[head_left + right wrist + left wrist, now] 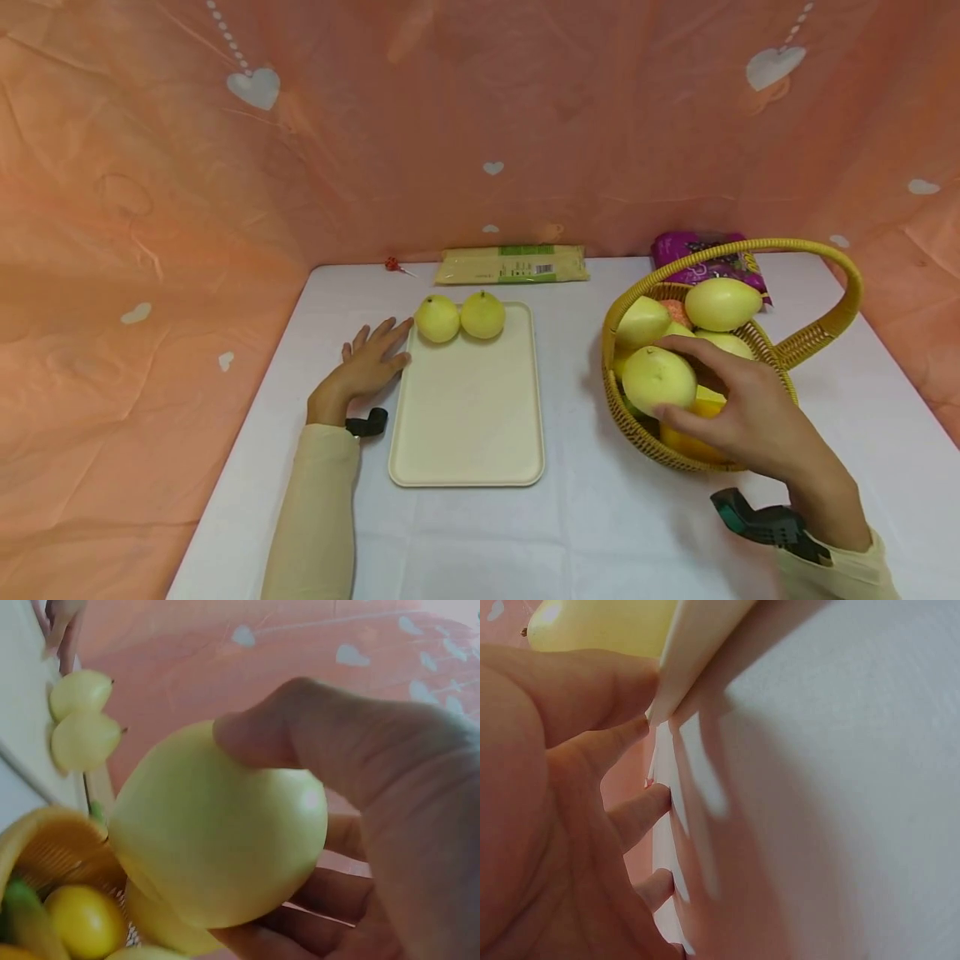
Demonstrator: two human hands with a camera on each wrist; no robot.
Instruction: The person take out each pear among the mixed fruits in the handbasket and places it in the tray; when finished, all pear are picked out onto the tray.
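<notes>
My right hand [757,408] grips a pale yellow-green pear [659,382] above the near-left part of a wicker basket [633,429]. Thumb and fingers curl round the pear, which fills the middle of the right wrist view. More yellow fruit [722,303] lies in the basket. On the left, my left hand [367,362] rests with spread fingers against the left edge of a cream tray [468,417]. The left wrist view shows the thumb [622,679] touching the tray's rim. Two pears [437,318] sit side by side at the tray's far end.
The basket's tall handle [750,245] arches over the fruit. Behind it lies a purple packet [701,258]. A long beige packet [512,264] and a small red lollipop [393,264] lie along the table's back edge, before a pink curtain [480,108].
</notes>
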